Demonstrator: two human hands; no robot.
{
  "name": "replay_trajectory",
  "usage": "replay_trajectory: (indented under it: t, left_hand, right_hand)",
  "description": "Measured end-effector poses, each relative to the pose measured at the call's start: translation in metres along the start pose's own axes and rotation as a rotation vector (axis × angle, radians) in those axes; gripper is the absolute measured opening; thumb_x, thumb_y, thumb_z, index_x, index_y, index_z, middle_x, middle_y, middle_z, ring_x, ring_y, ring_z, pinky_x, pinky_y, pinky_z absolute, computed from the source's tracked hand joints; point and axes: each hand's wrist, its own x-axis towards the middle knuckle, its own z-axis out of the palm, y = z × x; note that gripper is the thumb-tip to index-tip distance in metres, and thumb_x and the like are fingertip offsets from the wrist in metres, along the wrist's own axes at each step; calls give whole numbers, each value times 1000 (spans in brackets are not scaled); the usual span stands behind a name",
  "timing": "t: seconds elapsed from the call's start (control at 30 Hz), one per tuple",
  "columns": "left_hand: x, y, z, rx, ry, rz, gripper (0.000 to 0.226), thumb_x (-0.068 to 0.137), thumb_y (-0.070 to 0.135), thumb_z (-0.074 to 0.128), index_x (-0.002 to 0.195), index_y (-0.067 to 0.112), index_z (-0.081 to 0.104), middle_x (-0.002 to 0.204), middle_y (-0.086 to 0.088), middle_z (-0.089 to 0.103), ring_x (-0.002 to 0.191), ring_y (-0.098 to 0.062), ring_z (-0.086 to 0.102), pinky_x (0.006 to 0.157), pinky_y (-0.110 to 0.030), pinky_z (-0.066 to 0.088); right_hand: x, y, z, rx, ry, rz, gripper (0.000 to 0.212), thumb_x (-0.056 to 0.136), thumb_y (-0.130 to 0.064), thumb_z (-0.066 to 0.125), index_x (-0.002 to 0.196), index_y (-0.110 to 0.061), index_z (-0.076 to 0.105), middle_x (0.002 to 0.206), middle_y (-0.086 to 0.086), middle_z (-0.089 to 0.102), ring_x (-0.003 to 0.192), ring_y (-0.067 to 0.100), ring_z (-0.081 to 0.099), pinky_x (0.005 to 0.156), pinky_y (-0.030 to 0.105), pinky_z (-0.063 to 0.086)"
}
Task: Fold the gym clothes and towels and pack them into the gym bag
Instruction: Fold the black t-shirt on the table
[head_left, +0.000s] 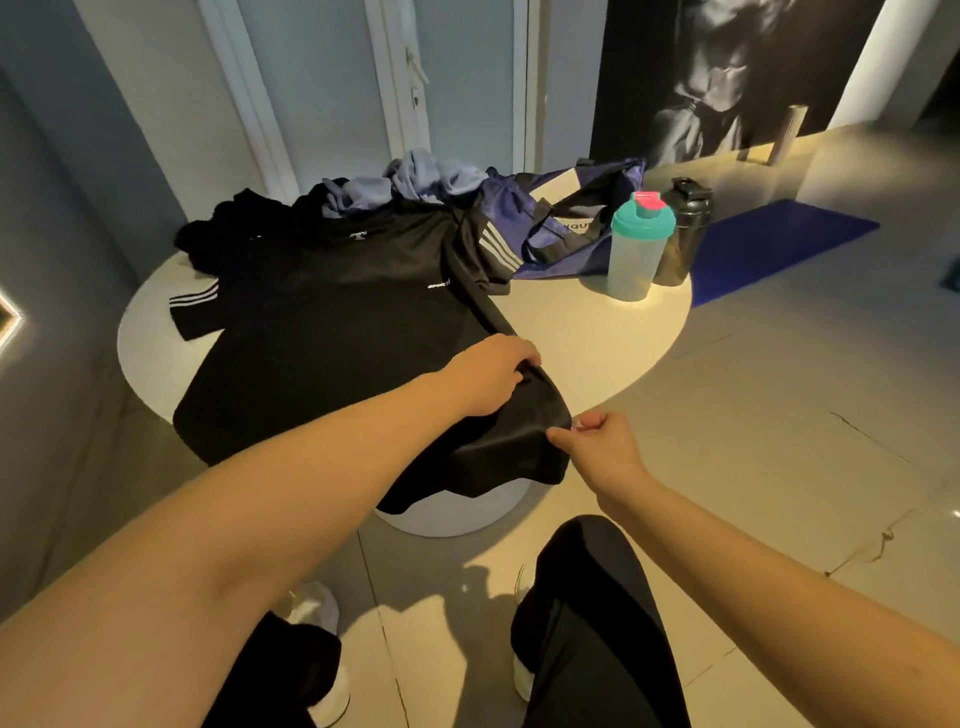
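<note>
A black T-shirt with white sleeve stripes lies spread face up on the round white table, its hem hanging over the near edge. My left hand grips the shirt's right side edge near the hem. My right hand pinches the lower right hem corner. A purple gym bag lies at the back right of the table. Behind the shirt sits a pile of grey-blue cloth, with more black clothing at the back left.
A clear shaker bottle with a teal lid and a black shaker bottle stand at the table's right edge beside the bag. A blue mat lies on the floor to the right. My legs and white shoes are below the table.
</note>
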Motion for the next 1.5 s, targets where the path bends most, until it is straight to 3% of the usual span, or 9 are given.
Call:
replay_trajectory:
  t: [0.2, 0.47, 0.63, 0.8, 0.97, 1.2, 1.3, 1.4, 1.5]
  left_hand:
    - [51, 3, 1, 335, -192, 193, 54, 94, 3, 59, 143, 27, 52, 140, -4, 56, 130, -28, 49, 108, -40, 42]
    - [70, -5, -43, 505, -91, 501, 16, 85, 17, 67, 100, 23, 68, 107, 2, 64, 108, -22, 48, 92, -39, 44]
    - [36, -41, -84, 413, 70, 506, 17, 80, 13, 72, 88, 23, 61, 102, 4, 63, 101, -19, 50, 88, -38, 47]
    - [-17, -90, -76, 346, 190, 317, 21, 79, 8, 75, 95, 17, 66, 127, 2, 56, 112, -18, 54, 82, -29, 48]
    - [-54, -126, -51, 319, 286, 172, 15, 86, 11, 70, 99, 18, 68, 127, 4, 54, 90, -14, 56, 74, -25, 42]
    - [-73, -151, -27, 288, 111, 27, 38, 93, 8, 60, 123, 28, 67, 143, 9, 46, 122, -15, 53, 101, -28, 44]
    - [-82, -149, -23, 215, 179, -50, 52, 91, 0, 50, 134, 27, 62, 149, 6, 43, 130, -19, 48, 109, -38, 43]
    - [-106, -125, -12, -56, 446, -197, 32, 95, 10, 51, 119, 25, 67, 124, 10, 56, 108, -11, 57, 93, -32, 50]
    - [-146, -83, 17, -477, 696, -402, 17, 98, 26, 56, 84, 21, 62, 78, 7, 59, 68, -10, 56, 66, -36, 50]
  right_hand:
    - [-3, 0, -16, 125, -221, 132, 29, 79, -22, 83, 90, -3, 65, 93, 17, 75, 86, 30, 73, 89, 49, 57]
    - [-15, -37, -27, 110, -85, -130, 22, 84, -18, 75, 89, -6, 57, 85, 14, 63, 78, 28, 65, 74, 46, 60]
    - [-40, -84, -8, -219, -96, -526, 7, 90, -28, 67, 93, -24, 63, 84, -6, 66, 78, 10, 63, 65, 21, 52]
    - [-52, -91, 47, -627, -264, -788, 18, 92, -30, 63, 109, -25, 61, 101, -4, 67, 90, 19, 63, 79, 39, 56]
    - [-63, -79, 92, -950, -356, -888, 25, 97, -29, 56, 119, -19, 53, 109, 2, 62, 95, 27, 62, 77, 44, 53]
    - [-69, -69, 97, -940, -539, -828, 48, 89, -56, 65, 125, -26, 57, 97, -5, 68, 86, 16, 64, 74, 37, 55]
    - [-78, -63, 79, -608, -456, -686, 29, 92, -54, 60, 97, -27, 68, 73, -7, 65, 68, 8, 60, 66, 30, 50]
    - [-66, -51, 62, -480, -261, -480, 37, 97, -41, 55, 75, -14, 66, 63, 1, 67, 60, 12, 63, 64, 35, 52]
    - [-54, -39, 52, -489, -334, -215, 36, 100, -35, 55, 88, -5, 69, 70, 5, 71, 59, 13, 66, 59, 26, 53]
